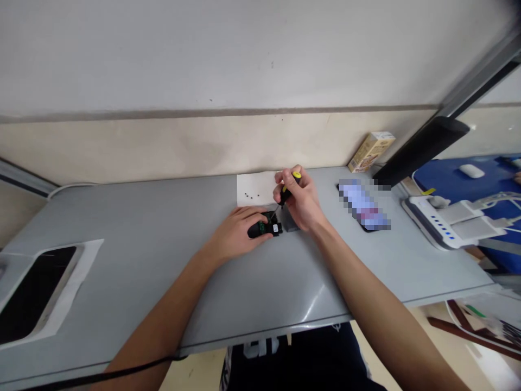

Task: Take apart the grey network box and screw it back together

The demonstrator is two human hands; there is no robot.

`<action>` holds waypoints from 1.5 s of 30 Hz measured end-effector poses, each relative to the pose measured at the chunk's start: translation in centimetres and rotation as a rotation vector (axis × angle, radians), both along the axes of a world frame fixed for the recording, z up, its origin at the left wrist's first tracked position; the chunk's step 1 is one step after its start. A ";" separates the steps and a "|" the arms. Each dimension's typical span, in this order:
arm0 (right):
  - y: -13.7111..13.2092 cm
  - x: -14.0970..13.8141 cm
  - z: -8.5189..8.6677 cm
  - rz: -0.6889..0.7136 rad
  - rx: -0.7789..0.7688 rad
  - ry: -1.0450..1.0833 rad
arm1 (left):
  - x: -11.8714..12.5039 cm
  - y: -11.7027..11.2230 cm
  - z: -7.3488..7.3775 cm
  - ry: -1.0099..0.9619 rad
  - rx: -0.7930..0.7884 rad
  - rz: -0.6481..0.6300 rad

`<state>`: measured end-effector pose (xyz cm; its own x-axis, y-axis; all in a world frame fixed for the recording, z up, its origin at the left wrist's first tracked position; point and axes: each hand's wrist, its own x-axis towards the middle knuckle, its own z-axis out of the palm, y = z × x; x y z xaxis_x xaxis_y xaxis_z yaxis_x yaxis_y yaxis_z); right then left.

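My left hand (pixel 240 232) is closed around a small black device with an exposed green circuit board (pixel 264 228), holding it against the grey tabletop. A white label shows on the device's right part. In my right hand (pixel 301 196) is a black-and-yellow screwdriver (pixel 286 190), tilted, its shaft pointing down to the board; whether the tip sits in a screw is too small to tell. A dark grey flat piece (pixel 289 219) lies under my right hand, partly hidden. Behind the device, several tiny dark screws (pixel 249 196) lie on white paper (pixel 244 183).
A phone with a blurred screen (pixel 362 205) lies to the right, near a yellow carton (pixel 371 152) and a black post (pixel 421 149). Farther right stands a white charging station (pixel 435 222). At the left, a black-topped device (pixel 38 288) rests on paper. A black cord (pixel 134 369) crosses the front edge.
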<state>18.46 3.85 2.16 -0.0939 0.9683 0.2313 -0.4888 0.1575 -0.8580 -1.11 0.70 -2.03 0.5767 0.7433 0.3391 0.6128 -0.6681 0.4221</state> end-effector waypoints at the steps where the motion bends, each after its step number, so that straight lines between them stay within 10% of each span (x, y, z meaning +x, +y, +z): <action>1: 0.1 0.0 -0.1 -0.029 0.009 -0.027 | 0.0 0.0 0.1 -0.001 -0.003 -0.002; 45: -0.2 0.5 0.4 0.019 -0.019 0.019 | 0.1 -0.2 0.4 0.022 -0.016 0.021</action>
<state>18.92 3.69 2.58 -0.1078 0.9707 0.2146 -0.5079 0.1318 -0.8513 -1.06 0.47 -1.64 0.5678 0.7609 0.3141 0.6363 -0.6478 0.4189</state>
